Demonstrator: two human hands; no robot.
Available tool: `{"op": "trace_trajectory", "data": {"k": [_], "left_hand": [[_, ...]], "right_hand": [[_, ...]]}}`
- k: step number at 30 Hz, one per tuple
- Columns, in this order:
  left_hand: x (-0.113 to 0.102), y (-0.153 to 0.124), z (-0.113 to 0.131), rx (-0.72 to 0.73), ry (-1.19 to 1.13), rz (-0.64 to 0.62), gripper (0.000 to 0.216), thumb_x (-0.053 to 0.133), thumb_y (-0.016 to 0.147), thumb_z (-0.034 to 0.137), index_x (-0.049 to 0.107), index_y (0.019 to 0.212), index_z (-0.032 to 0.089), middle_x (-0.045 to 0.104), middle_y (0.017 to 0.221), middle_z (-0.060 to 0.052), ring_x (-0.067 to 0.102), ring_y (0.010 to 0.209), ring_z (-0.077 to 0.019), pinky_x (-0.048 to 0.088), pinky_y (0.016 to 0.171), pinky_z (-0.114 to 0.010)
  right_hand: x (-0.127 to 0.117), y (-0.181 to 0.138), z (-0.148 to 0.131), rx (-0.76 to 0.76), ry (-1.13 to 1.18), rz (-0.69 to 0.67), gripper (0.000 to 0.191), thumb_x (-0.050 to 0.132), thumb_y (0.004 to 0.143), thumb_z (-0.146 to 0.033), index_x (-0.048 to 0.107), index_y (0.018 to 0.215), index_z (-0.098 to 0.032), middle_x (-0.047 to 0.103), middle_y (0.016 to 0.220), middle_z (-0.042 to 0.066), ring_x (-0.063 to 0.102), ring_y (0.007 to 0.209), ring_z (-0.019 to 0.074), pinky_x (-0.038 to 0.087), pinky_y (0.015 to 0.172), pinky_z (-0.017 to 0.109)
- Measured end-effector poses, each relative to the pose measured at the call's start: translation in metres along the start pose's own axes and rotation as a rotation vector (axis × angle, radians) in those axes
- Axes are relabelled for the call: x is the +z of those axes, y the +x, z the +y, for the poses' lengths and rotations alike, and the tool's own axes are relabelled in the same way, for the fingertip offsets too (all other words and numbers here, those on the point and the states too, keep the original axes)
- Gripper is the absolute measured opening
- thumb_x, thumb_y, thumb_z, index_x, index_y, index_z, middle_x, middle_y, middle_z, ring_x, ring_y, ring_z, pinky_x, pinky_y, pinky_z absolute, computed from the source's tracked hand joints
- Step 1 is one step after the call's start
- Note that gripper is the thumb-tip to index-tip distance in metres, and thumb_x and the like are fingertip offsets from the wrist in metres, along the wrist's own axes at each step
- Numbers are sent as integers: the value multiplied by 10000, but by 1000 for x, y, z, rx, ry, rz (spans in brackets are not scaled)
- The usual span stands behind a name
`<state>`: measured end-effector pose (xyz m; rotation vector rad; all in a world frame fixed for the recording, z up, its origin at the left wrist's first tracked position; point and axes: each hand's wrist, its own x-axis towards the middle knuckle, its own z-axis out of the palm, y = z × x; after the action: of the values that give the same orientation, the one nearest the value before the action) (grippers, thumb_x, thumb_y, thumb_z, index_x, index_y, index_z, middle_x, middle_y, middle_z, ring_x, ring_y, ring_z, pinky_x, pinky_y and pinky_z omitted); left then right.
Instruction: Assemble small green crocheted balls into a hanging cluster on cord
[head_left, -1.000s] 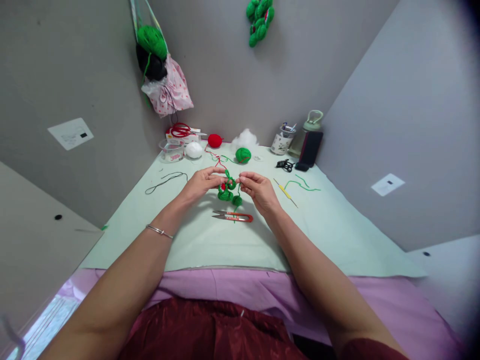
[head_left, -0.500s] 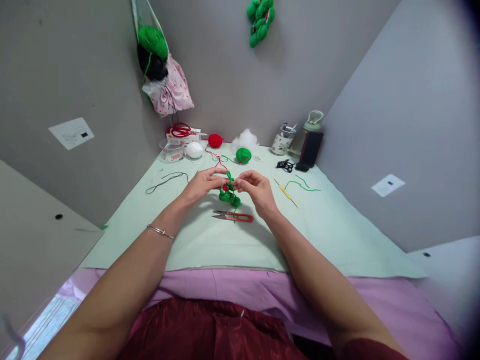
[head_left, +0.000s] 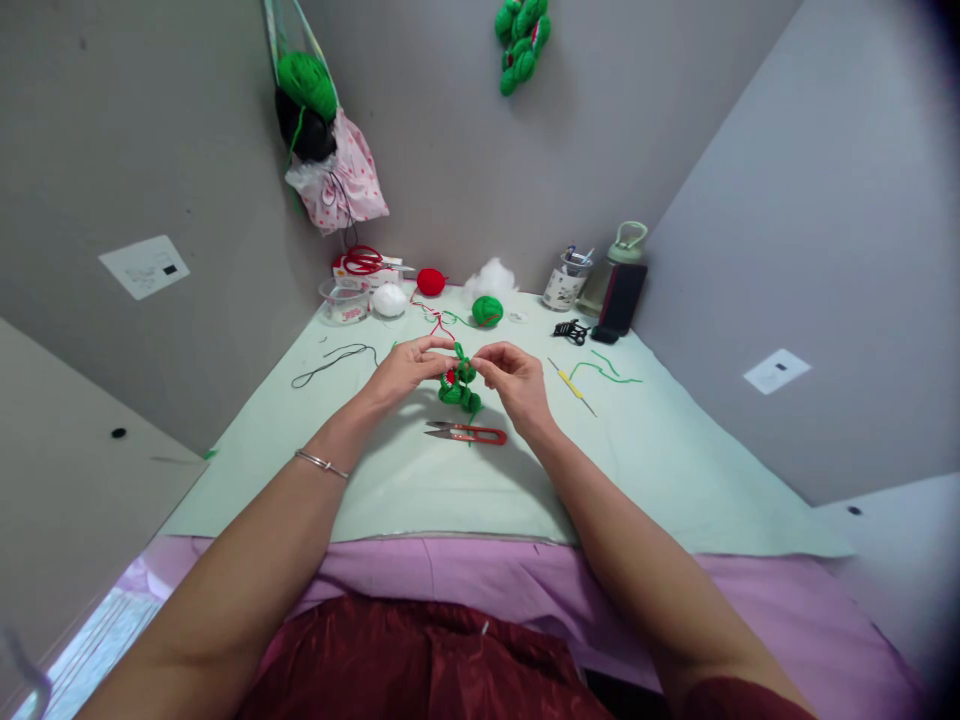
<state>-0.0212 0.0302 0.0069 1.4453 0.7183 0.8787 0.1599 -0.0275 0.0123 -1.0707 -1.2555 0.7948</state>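
A small green crochet piece with a red spot (head_left: 459, 385) hangs between my two hands above the pale green table cover (head_left: 420, 480). My left hand (head_left: 405, 366) pinches its upper left side with closed fingers. From the other side my right hand (head_left: 514, 380) pinches it too, fingertips pressed together. Green yarn runs from the piece back to a green yarn ball (head_left: 487, 310). Red thread snips (head_left: 469, 432) lie on the cover just below the hands.
At the back stand a red yarn ball (head_left: 430, 281), white stuffing (head_left: 491, 276), a clear container (head_left: 344, 301), red scissors (head_left: 363, 260), a pen cup (head_left: 564, 283), a bottle (head_left: 616, 262) and a phone. A crochet hook (head_left: 571, 386) lies right of my hands. Bags hang on the wall.
My right hand has closed in toward the left, so the fingertips of both hands now nearly meet on the crochet piece. The piece hangs more bunched.
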Motion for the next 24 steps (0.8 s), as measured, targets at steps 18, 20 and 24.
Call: {"op": "trace_trajectory", "data": {"k": [18,20,24], "left_hand": [[0,1,0,-11,10,5,523,786,740,395,657,1185,153,774,979,-111,712,941,-235,484,939,-384],[0,1,0,-12,17,1,527,780,746,400,653,1194,154,774,986,-110,712,941,-232,484,939,-383],[1,0,0,-8,14,-1,529,780,743,403,654,1193,156,774,988,-110,713,938,-233,484,942,-389]], "right_hand": [[-1,0,0,25,-3,-8,122,760,713,-311,694,707,-208,613,656,-14,450,556,99,392,546,259],[-1,0,0,22,-13,-7,123,762,714,-311,698,709,-207,616,653,-13,456,561,100,389,547,258],[-1,-1,0,25,-31,3,120,761,713,-306,695,709,-206,622,650,-13,471,573,105,385,546,255]]}}
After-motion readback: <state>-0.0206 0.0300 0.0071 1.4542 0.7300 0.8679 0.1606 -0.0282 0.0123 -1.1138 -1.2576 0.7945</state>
